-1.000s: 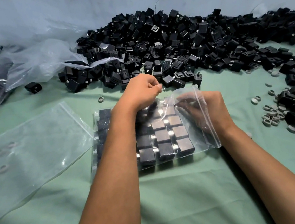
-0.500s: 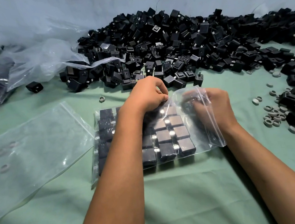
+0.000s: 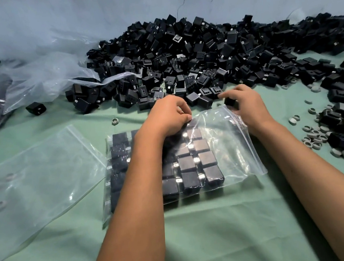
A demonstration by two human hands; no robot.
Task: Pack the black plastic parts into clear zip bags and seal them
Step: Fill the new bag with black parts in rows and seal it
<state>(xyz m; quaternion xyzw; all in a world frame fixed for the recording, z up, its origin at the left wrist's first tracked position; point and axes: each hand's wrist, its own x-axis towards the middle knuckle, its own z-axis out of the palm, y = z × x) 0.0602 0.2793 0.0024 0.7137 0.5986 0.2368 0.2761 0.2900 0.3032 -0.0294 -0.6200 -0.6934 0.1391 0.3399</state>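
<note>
The zip bag (image 3: pixel 220 147) lies flat on the green cloth (image 3: pixel 217 230), mid-surface, with its mouth on the right side, that edge running from far to near. Rows of packed black parts (image 3: pixel 192 164) fill its left and centre; the strip beside the mouth is bare.

Left hand (image 3: pixel 165 116): fingers curled, pinching the film at the bag's far edge.

Right hand (image 3: pixel 244 105): at the far corner of the mouth, fingers curled round one black part (image 3: pixel 230 102).

The loose pile (image 3: pixel 202 57) sits along the cloth's far edge, just beyond both hands.

Judgement: the held part goes in leftward through the mouth; the right hand is nearer.
</note>
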